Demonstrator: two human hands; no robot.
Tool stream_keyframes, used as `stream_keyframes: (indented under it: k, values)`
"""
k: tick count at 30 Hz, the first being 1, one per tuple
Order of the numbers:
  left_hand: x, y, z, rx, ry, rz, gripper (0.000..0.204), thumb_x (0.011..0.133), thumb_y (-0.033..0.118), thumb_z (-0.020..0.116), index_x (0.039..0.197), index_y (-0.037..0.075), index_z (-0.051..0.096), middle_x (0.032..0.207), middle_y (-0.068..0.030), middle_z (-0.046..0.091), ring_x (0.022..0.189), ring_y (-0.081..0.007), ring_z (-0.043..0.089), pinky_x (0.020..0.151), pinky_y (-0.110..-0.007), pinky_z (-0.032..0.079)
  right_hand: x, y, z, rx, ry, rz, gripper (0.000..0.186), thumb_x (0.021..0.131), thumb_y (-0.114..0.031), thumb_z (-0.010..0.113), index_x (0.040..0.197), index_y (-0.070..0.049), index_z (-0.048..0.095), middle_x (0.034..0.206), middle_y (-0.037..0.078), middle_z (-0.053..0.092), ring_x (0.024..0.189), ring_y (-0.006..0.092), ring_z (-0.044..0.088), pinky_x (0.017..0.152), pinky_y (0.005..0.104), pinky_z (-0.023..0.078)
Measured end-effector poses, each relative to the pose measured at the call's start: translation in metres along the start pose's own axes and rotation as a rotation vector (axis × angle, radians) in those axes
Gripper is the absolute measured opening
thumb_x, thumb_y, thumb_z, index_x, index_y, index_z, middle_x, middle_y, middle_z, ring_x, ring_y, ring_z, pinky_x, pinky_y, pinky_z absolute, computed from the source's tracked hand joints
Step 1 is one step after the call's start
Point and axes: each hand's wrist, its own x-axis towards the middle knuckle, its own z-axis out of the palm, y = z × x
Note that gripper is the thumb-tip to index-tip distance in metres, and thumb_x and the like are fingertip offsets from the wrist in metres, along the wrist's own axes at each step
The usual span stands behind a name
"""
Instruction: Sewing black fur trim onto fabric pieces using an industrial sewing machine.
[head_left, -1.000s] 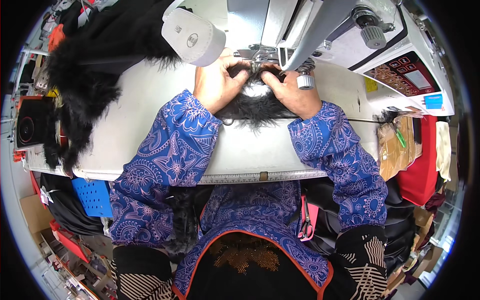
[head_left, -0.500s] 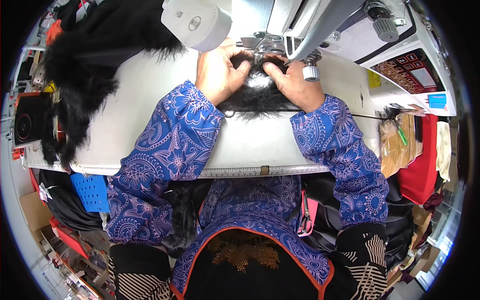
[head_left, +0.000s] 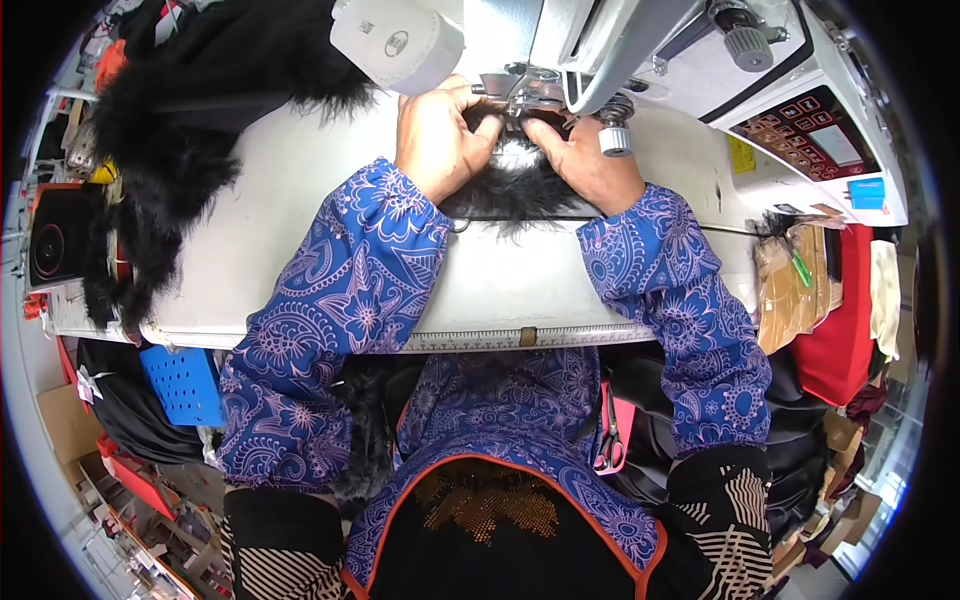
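Observation:
A black furry fabric piece (head_left: 520, 192) lies on the white sewing table, under the needle area of a sewing machine (head_left: 528, 92). My left hand (head_left: 440, 140) presses on its left side, thumb toward the middle, fingertips hidden in the fur and behind the machine's head. From the right, my right hand (head_left: 588, 160) grips the fabric in the same manner, its thumb facing the other one. Both hands sit close to the presser foot, one on either side. A shiny metal plate shows between the thumbs.
More black fur-trimmed fabric (head_left: 165, 140) covers the table's left. A white lamp head (head_left: 398, 45) hangs at upper left, and a control panel (head_left: 812, 135) sits at right. A measuring tape (head_left: 470, 340) runs along the front edge. Scissors (head_left: 609, 440) rest on pink near my lap.
Little differs. The view has shifted slightly, and both hands keep their hold on the furry fabric beside the needle area.

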Motion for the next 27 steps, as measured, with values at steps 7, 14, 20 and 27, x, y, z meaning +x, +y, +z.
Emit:
stream_keyframes:
  k: [7,14,20,27]
  values:
    - [0.002,0.004,-0.003,-0.012,-0.066,-0.125,0.024,0.075,0.02,0.078,0.089,0.001,0.077,0.078,-0.016,0.068,0.086,-0.0303,0.062,0.081,-0.041,0.05,0.003,-0.006,-0.007,-0.064,-0.055,0.025,0.019,0.081,-0.022,0.075,0.089,-0.005,0.074,0.082,0.014,0.073,0.078,0.0362,0.068,0.071,0.0441,0.052]
    - [0.002,0.0,-0.001,0.191,0.021,0.049,0.016,0.076,0.02,0.077,0.085,0.007,0.078,0.084,-0.0131,0.07,0.088,-0.032,0.061,0.085,-0.043,0.047,0.003,-0.011,-0.008,-0.039,-0.061,0.032,0.019,0.082,-0.024,0.073,0.088,-0.006,0.075,0.08,0.015,0.072,0.078,0.037,0.068,0.072,0.0447,0.052]
    - [-0.032,0.006,-0.027,-0.117,-0.25,0.252,0.014,0.073,0.008,0.076,0.085,0.004,0.069,0.087,-0.0115,0.068,0.088,-0.0323,0.063,0.083,-0.04,0.05,-0.026,-0.041,-0.027,-0.009,-0.192,-0.135,0.027,0.076,-0.028,0.079,0.088,-0.006,0.071,0.088,0.013,0.066,0.083,0.0351,0.065,0.075,0.0444,0.051]
    - [0.001,-0.053,-0.053,0.041,0.412,0.008,0.028,0.079,0.021,0.08,0.098,0.002,0.072,0.104,-0.0181,0.069,0.095,-0.033,0.066,0.088,-0.041,0.052,-0.047,-0.065,-0.027,-0.199,-0.184,-0.441,0.026,0.069,-0.007,0.077,0.092,-0.005,0.063,0.091,0.008,0.064,0.083,0.0279,0.061,0.073,0.0383,0.052]
